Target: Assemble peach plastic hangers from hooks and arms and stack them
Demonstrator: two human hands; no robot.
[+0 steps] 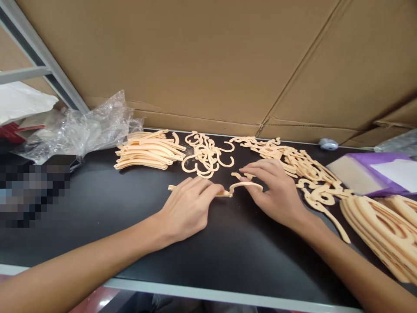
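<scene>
A thin peach plastic hanger piece (243,185) lies flat on the black table (130,226), near its middle. My left hand (189,206) rests palm down over its left part, fingers curled and pinching it. My right hand (276,191) lies to the right with fingers stretched out, fingertips pressing on the piece's curved right end and a small hook piece (237,175). A heap of loose hooks (206,154) sits just behind the hands.
A stack of straight hanger arms (148,152) lies at the back left beside crumpled clear plastic (84,128). More peach parts (302,167) spread at the right, with stacked curved pieces (384,230) and a purple packet (374,174). Cardboard (208,61) walls the back.
</scene>
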